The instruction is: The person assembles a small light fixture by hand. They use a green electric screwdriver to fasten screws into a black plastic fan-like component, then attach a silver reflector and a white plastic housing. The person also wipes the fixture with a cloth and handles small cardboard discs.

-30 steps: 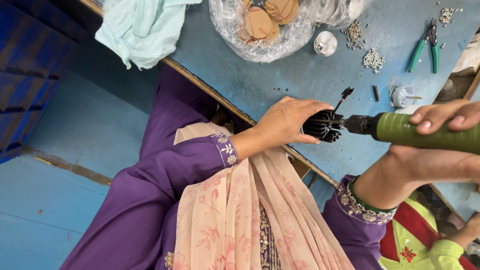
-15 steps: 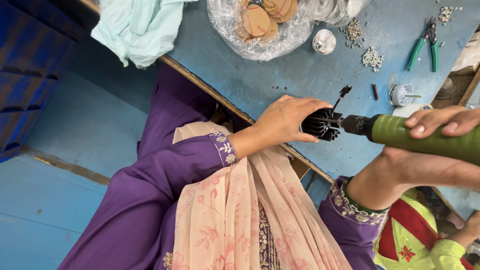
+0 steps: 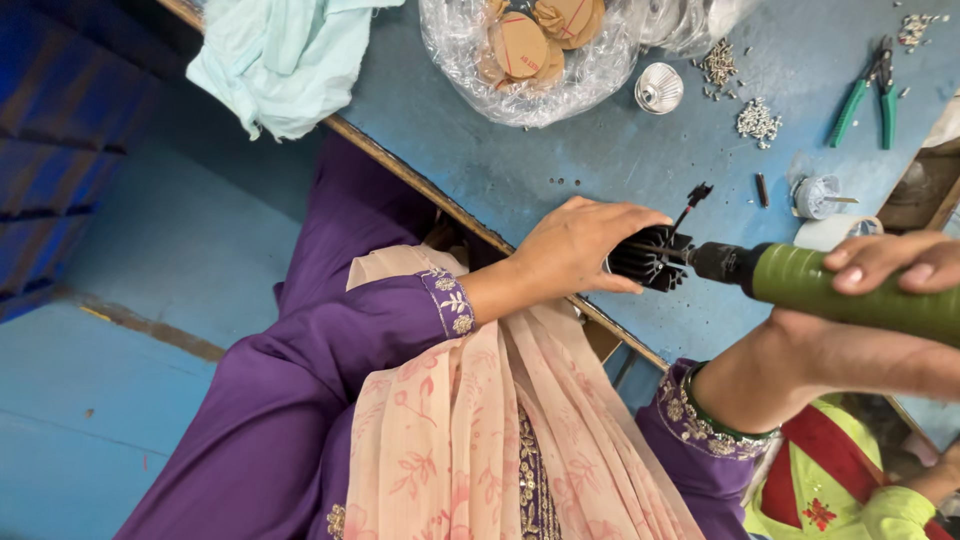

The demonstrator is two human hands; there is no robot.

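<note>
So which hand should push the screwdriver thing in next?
Right, probably. The right hand already wraps the green power driver, whose tip sits in the black finned part. The left hand is busy steadying that part at the edge of the blue table.

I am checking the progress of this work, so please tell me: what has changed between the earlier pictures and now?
Almost nothing visibly changed. The left hand still holds the black finned part on the blue table, and the right hand keeps the green power screwdriver pressed into it. The green pliers and screw piles stayed in place.
</note>
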